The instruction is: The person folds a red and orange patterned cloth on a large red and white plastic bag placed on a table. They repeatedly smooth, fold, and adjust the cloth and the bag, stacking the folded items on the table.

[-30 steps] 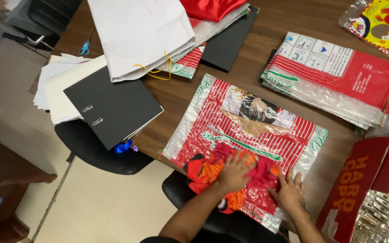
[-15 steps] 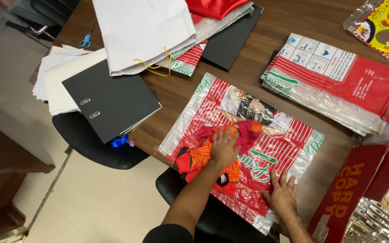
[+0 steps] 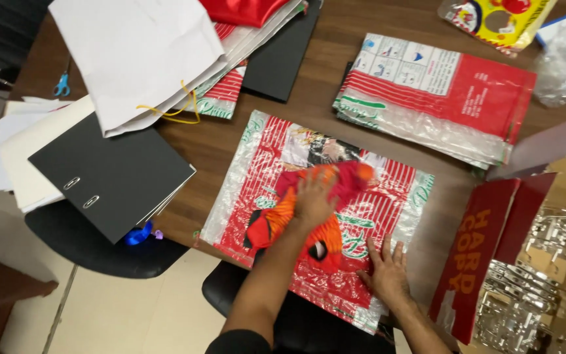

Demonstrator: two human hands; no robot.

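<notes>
A red, white and clear plastic bag (image 3: 263,151) lies flat on the brown wooden table (image 3: 322,98) in front of me. On top of it lies an orange and red cloth item (image 3: 283,219). My left hand (image 3: 314,195) presses flat on the upper part of that cloth, fingers spread. My right hand (image 3: 386,274) rests flat on the bag's near right corner, holding it down.
A stack of similar red and clear bags (image 3: 437,95) lies at the back right. A black ring binder (image 3: 109,174) and papers overhang the left edge. White paper bags (image 3: 139,56) sit at the back. A red box (image 3: 476,252) with metal clips stands right.
My left hand has slid the orange cloth away from me, up the bag toward its middle. My right hand has stayed near the bag's near corner.
</notes>
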